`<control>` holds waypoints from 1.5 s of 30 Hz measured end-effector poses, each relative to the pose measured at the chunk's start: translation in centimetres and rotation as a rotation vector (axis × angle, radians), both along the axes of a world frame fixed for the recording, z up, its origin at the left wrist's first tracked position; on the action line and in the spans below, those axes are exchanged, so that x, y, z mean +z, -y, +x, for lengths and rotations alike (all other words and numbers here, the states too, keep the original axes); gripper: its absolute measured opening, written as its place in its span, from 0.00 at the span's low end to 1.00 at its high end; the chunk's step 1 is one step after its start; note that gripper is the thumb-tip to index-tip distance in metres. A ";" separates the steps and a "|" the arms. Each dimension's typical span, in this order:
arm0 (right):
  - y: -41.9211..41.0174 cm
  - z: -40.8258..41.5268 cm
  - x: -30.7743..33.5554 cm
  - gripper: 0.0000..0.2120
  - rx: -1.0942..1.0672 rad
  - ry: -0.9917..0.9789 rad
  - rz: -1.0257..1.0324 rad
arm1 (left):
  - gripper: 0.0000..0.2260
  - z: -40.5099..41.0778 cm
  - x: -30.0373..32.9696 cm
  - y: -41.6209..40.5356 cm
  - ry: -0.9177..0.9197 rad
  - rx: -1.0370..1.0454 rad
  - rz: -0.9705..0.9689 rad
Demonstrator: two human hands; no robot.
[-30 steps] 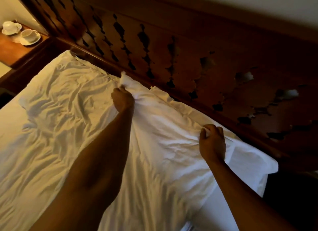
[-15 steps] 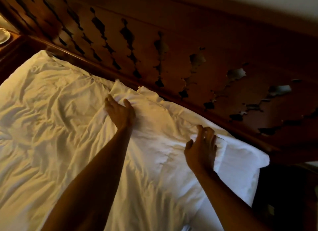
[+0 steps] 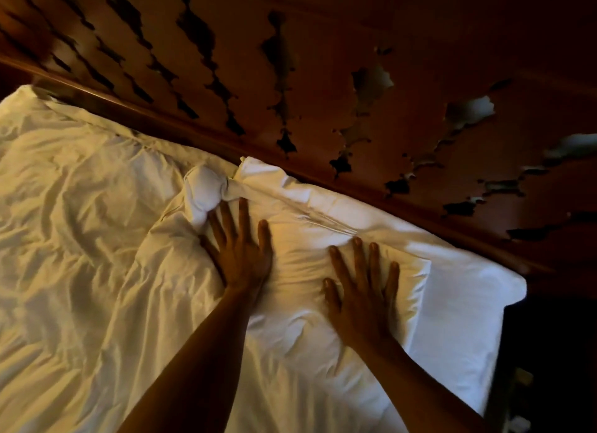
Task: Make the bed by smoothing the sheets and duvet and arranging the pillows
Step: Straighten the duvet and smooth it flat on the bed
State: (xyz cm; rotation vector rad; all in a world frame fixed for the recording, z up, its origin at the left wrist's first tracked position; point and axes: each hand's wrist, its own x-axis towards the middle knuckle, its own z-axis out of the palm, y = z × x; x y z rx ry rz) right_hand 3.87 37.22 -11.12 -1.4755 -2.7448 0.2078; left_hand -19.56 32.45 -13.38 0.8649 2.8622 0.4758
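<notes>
Two bare forearms are reaching in from the near edge, crossing the white duvet that is lying rumpled over the bed; its folds are running in deep creases across the left half, lit warm yellow. Nothing is standing between the arms and the bedding, though the left forearm is covering part of the duvet's lower folds.

The left hand is lying flat with its fingers spread and straight, palm pressing down on the duvet's edge where it meets the pillow. The right hand is likewise lying flat with its fingers fanned out and straight, pressing on the white fabric over the pillow, which is dimpling under the palm. Neither hand is gripping anything.

Just beyond the left fingertips, a bunched corner of fabric is sticking up in a twisted lump, sitting at the top edge of the bedding. The pillow is lying at the head of the bed on the right side, its far edge running just beside the headboard and its right corner reaching toward the bed's dark side.

The headboard is a dark reddish wood panel with rows of carved openings, some showing pale light through. To the right of the bed the room is falling into deep shadow, and what is there cannot be told.
</notes>
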 end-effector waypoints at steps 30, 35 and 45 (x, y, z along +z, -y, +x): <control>-0.2 7.6 1.5 0.30 0.136 0.041 -0.232 | 0.32 12.9 3.0 9.7 0.229 -0.160 -0.146; 4.7 14.2 6.6 0.30 0.335 0.068 -0.536 | 0.26 20.2 8.1 15.7 0.426 -0.047 -0.024; 15.1 22.1 17.7 0.20 0.407 0.056 -1.037 | 0.17 36.6 18.9 28.5 0.646 0.186 -0.067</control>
